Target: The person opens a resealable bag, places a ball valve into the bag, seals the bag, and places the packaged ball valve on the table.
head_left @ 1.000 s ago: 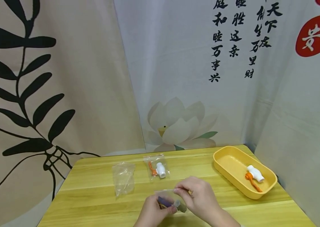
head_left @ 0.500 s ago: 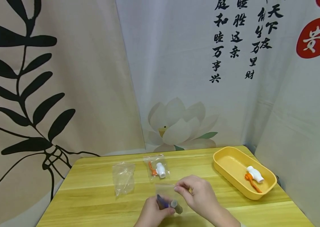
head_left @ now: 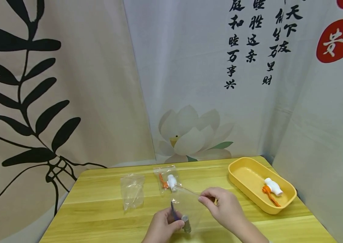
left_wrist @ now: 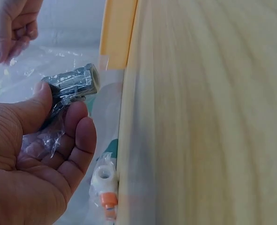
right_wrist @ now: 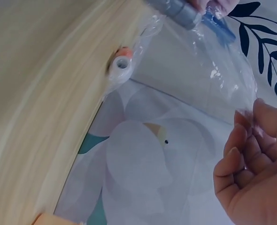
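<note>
My left hand grips a clear plastic bag from outside, thumb and fingers around what lies in it: a grey plastic valve body and a blue lever handle. One round open end of the valve body sticks out past my fingertips. With thumb and forefinger, my right hand pinches the upper edge of this bag. The film is drawn out between both hands, above the near middle of the table. Part of the blue handle is hidden behind my left fingers.
Further back lies another clear bag with a white valve body and an orange handle. Left of it lies a flat clear bag. At the right, a yellow tray holds a loose white valve body and orange handle. Curtains hang behind.
My right hand has moved right and slightly away from my left, pulling the bag's edge outward. The grey valve body and blue handle have turned more upright in my left hand.
</note>
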Available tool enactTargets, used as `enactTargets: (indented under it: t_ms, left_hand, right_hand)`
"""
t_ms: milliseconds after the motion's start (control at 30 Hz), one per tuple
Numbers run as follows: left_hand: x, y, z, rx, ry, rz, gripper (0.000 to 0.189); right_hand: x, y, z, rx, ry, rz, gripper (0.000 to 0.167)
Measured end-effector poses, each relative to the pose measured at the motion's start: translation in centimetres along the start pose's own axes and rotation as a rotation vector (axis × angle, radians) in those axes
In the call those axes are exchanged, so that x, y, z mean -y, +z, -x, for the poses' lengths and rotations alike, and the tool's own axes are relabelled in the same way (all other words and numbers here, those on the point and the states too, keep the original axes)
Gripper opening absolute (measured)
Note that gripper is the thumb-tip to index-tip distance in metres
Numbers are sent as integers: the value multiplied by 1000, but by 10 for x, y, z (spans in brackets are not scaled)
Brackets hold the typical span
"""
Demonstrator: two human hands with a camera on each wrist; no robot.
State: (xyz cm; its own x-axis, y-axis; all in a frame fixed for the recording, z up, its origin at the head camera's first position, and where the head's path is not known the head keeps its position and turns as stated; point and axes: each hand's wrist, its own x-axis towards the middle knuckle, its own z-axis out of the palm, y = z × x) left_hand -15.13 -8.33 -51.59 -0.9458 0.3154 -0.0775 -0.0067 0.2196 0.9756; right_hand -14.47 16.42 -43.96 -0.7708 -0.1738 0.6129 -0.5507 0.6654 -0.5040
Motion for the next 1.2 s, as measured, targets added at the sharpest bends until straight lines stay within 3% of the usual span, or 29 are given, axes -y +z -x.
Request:
enactTargets:
  t_ms: [133,467,633,933,1067,1200]
  left_hand:
    - [0,-1,0,-18,3,-8,15]
    - [-1,-4,1,-32,2,-13,20]
    - [-3,-5,1,-40,-8,-24,25]
    - [-1,-4,1,-28,-2,116,34]
    - [-3,-3,-3,-68,-16,128,37]
    - [-8,2,-14,-115,-23,226,36]
  right_hand:
    - [-6,-5,5,15,44,-3,14]
    - [-18,-13,9,-50,2,27,22]
    - [-21,-13,11,-48,43,55,21]
    - [-23,-13,13,-39,142,21,17]
    - [-22,-15,13,-50,166,-2,15]
    - [-23,-15,16,-19,173,1,16]
